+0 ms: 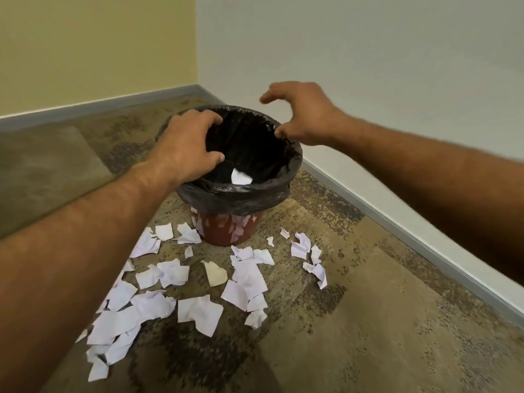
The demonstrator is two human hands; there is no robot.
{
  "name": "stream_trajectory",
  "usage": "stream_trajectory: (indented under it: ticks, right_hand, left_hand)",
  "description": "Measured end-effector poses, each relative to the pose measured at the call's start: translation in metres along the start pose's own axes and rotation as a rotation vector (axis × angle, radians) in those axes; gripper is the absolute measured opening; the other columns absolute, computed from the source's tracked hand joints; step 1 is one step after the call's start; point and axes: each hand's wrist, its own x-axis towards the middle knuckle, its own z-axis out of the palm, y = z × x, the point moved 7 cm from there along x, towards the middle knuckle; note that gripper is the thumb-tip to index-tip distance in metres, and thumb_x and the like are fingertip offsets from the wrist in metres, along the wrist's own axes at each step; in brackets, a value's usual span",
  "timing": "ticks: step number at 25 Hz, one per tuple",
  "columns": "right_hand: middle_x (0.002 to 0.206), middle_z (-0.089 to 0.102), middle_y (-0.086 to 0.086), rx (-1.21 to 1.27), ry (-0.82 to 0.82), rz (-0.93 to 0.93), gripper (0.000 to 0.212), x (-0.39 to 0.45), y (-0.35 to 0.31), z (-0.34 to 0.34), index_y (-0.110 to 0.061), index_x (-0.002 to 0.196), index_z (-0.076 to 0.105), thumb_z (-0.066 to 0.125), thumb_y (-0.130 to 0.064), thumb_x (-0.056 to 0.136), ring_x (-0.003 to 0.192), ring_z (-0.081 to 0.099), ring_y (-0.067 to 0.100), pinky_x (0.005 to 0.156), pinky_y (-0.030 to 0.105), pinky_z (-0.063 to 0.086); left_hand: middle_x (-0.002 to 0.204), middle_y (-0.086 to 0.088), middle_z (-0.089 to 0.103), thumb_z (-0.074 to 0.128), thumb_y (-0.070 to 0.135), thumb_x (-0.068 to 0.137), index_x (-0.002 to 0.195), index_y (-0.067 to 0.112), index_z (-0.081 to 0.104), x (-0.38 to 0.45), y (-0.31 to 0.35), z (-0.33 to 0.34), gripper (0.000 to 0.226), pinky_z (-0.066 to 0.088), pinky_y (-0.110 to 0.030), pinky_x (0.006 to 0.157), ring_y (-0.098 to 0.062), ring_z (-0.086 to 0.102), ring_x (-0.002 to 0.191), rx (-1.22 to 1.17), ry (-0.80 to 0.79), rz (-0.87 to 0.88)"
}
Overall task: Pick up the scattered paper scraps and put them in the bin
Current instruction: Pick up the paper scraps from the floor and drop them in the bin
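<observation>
A round bin (226, 231) with a reddish-brown base stands near the room's corner, lined with a black bin bag (241, 198) folded over its rim. Inside lies 1 white paper scrap (240, 177). The left hand (185, 146) hovers over the bin's left rim, fingers loosely curled, holding nothing. The right hand (300, 114) hangs above the far right rim, fingers spread wide, holding nothing. Scattered paper scraps (198, 309) cover the mottled brown carpet (354, 321) in front of the bin. Grey skirting (397, 219) edges a yellow wall (93, 49) and a white wall (368, 52).
</observation>
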Motion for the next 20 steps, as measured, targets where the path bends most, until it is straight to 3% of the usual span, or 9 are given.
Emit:
stream_trajectory:
  ticks: [2, 4, 7, 9, 11, 13, 16, 20]
  right_hand:
    - [0.140, 0.056, 0.001, 0.022, 0.105, 0.097, 0.061, -0.021, 0.029, -0.021, -0.019, 0.132, 0.058, 0.080, -0.012, 0.075, 0.126, 0.052, 0.017, 0.103, 0.024, 0.035]
    - [0.137, 0.058, 0.003, 0.061, 0.098, 0.224, 0.061, -0.048, 0.067, -0.019, -0.018, 0.132, 0.058, 0.082, -0.020, 0.076, 0.111, 0.057, 0.016, 0.093, 0.026, 0.042]
    - [0.141, 0.052, 0.010, 0.057, -0.120, 0.407, 0.070, -0.099, 0.127, 0.044, -0.015, 0.137, 0.051, 0.082, -0.030, 0.076, 0.115, 0.057, 0.024, 0.099, 0.037, 0.044]
    - [0.146, 0.044, 0.014, 0.049, -0.305, 0.528, 0.083, -0.139, 0.163, 0.105, -0.015, 0.144, 0.042, 0.081, -0.039, 0.075, 0.124, 0.052, 0.029, 0.105, 0.041, 0.042]
    - [0.149, 0.035, 0.015, 0.032, -0.455, 0.616, 0.097, -0.173, 0.191, 0.163, -0.020, 0.149, 0.030, 0.078, -0.054, 0.072, 0.127, 0.049, 0.031, 0.106, 0.043, 0.042]
    - [0.148, 0.030, 0.016, 0.088, -0.521, 0.695, 0.107, -0.197, 0.208, 0.211, -0.023, 0.151, 0.021, 0.075, -0.065, 0.068, 0.125, 0.050, 0.034, 0.105, 0.043, 0.043]
    - [0.149, 0.027, 0.018, 0.221, -0.532, 0.818, 0.116, -0.217, 0.228, 0.267, -0.028, 0.153, 0.014, 0.076, -0.068, 0.063, 0.131, 0.045, 0.038, 0.103, 0.044, 0.045]
    - [0.149, 0.025, 0.015, 0.391, -0.505, 0.920, 0.115, -0.221, 0.243, 0.307, -0.044, 0.150, 0.011, 0.080, -0.059, 0.060, 0.122, 0.054, 0.037, 0.084, 0.041, 0.058]
  left_hand:
    - [0.123, -0.007, 0.059, 0.076, 0.029, 0.081, 0.132, 0.020, 0.054, -0.013, 0.024, -0.014, 0.056, 0.046, -0.045, 0.103, -0.028, 0.051, 0.119, -0.035, 0.120, 0.122]
    - [0.111, -0.002, 0.061, 0.071, 0.026, 0.085, 0.123, 0.020, 0.060, -0.037, 0.066, -0.014, 0.040, 0.050, -0.041, 0.093, -0.022, 0.054, 0.107, -0.152, 0.188, 0.335]
    - [0.107, 0.006, 0.060, 0.065, 0.030, 0.088, 0.118, 0.024, 0.060, -0.073, 0.125, 0.053, 0.031, 0.050, -0.030, 0.090, -0.011, 0.051, 0.100, -0.189, -0.050, 0.582]
    - [0.122, 0.008, 0.056, 0.067, 0.033, 0.087, 0.129, 0.030, 0.052, -0.079, 0.133, 0.127, 0.045, 0.048, -0.033, 0.098, -0.011, 0.050, 0.113, -0.178, -0.325, 0.463]
    - [0.143, 0.005, 0.043, 0.072, 0.034, 0.083, 0.143, 0.035, 0.037, -0.078, 0.112, 0.200, 0.069, 0.043, -0.038, 0.106, -0.019, 0.043, 0.132, -0.143, -0.561, 0.221]
    - [0.155, -0.001, 0.029, 0.078, 0.039, 0.078, 0.151, 0.034, 0.024, -0.072, 0.084, 0.254, 0.090, 0.038, -0.041, 0.112, -0.027, 0.032, 0.143, -0.065, -0.687, 0.041]
    - [0.160, -0.008, 0.021, 0.085, 0.050, 0.066, 0.153, 0.032, 0.017, -0.055, 0.057, 0.306, 0.112, 0.032, -0.046, 0.115, -0.033, 0.024, 0.147, 0.019, -0.740, -0.134]
    - [0.156, -0.012, 0.025, 0.086, 0.063, 0.052, 0.152, 0.031, 0.015, -0.035, 0.049, 0.345, 0.127, 0.038, -0.048, 0.110, -0.037, 0.031, 0.142, 0.072, -0.717, -0.227]
